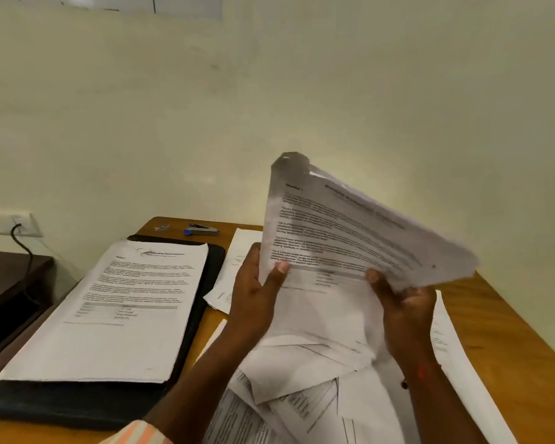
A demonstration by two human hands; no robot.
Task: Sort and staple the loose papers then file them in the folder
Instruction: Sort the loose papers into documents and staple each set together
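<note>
I hold a sheaf of printed papers (343,232) up above the table, tilted with its top corner pointing up. My left hand (253,283) grips its lower left edge, thumb on the front. My right hand (404,302) grips its lower right edge. A black folder (205,283) lies open on the left with a neat stack of printed sheets (116,309) on it. A stapler with a blue end (202,230) lies at the far edge of the table. Loose papers (302,379) are scattered below my hands.
The wooden table (510,331) stands against a pale wall. More loose sheets (237,261) lie beyond my left hand. A dark low piece of furniture (10,283) sits to the left, with a wall socket and black cable (20,229) above it.
</note>
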